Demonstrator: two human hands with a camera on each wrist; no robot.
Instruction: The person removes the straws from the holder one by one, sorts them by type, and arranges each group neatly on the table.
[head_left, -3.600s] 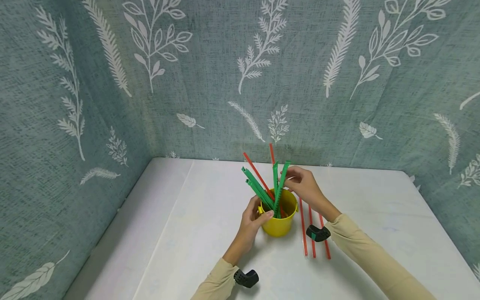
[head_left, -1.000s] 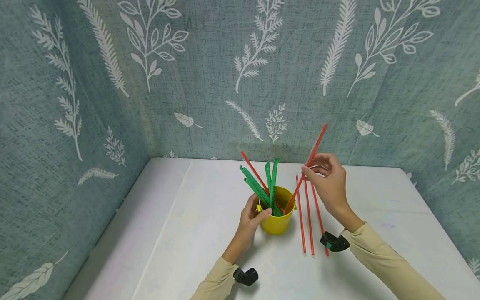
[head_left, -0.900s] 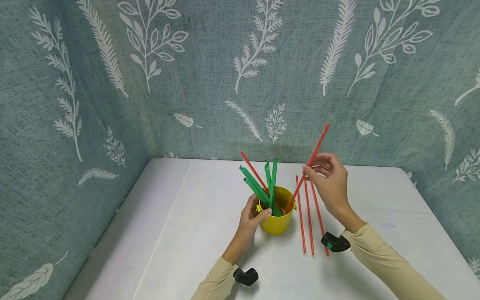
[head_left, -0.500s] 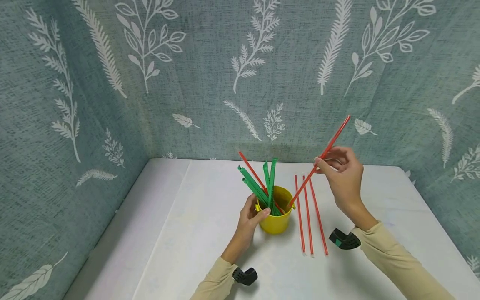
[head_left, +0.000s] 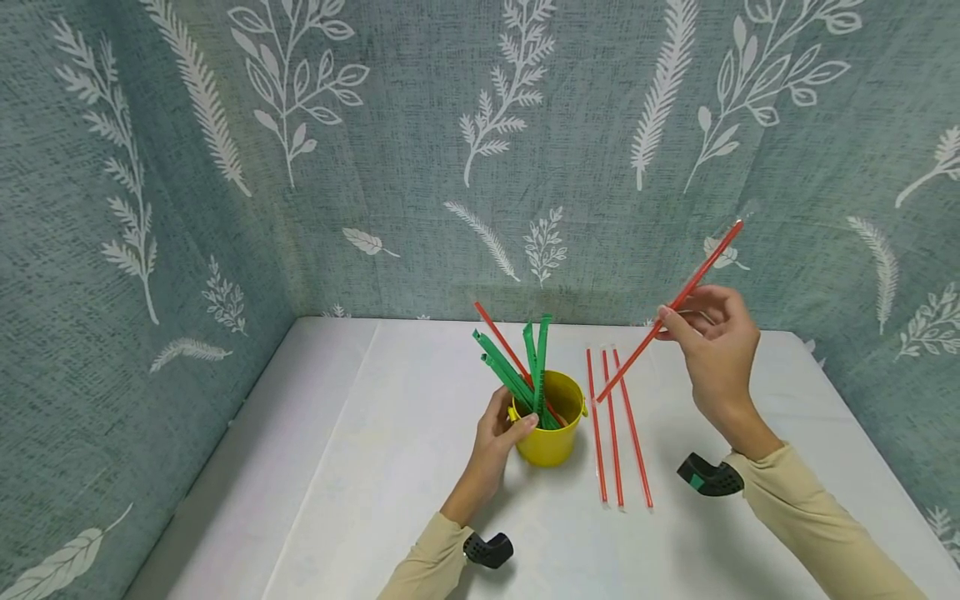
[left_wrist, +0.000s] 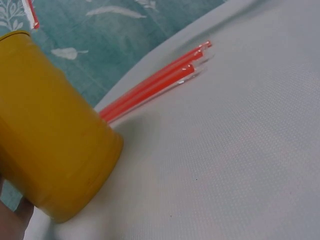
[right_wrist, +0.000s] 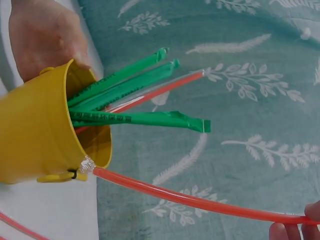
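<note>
My left hand [head_left: 489,454] grips the rim of a small yellow bucket [head_left: 546,452], thumb at its front edge. Several green paper-wrapped straws [head_left: 541,358] and one red straw [head_left: 497,328] in clear film lean inside it. Between thumb and fingers, my right hand [head_left: 726,358] pinches a second red straw [head_left: 701,272], also film-wrapped. That straw slants up to the right, its lower end just right of the bucket in the head view. The right wrist view shows the bucket [right_wrist: 35,127] with the held straw [right_wrist: 190,199] stretching from near its rim to my fingertips [right_wrist: 292,232].
Three wrapped red straws [head_left: 614,433] lie side by side on the white table [head_left: 375,483], right of the bucket. Behind the table hangs a green-blue cloth [head_left: 420,167] with white leaf prints. Each wrist carries a black camera [head_left: 711,475].
My right hand has drawn a red straw up out of the bucket and moved right, so its lower end is now outside the rim. My left hand stays on the bucket.
</note>
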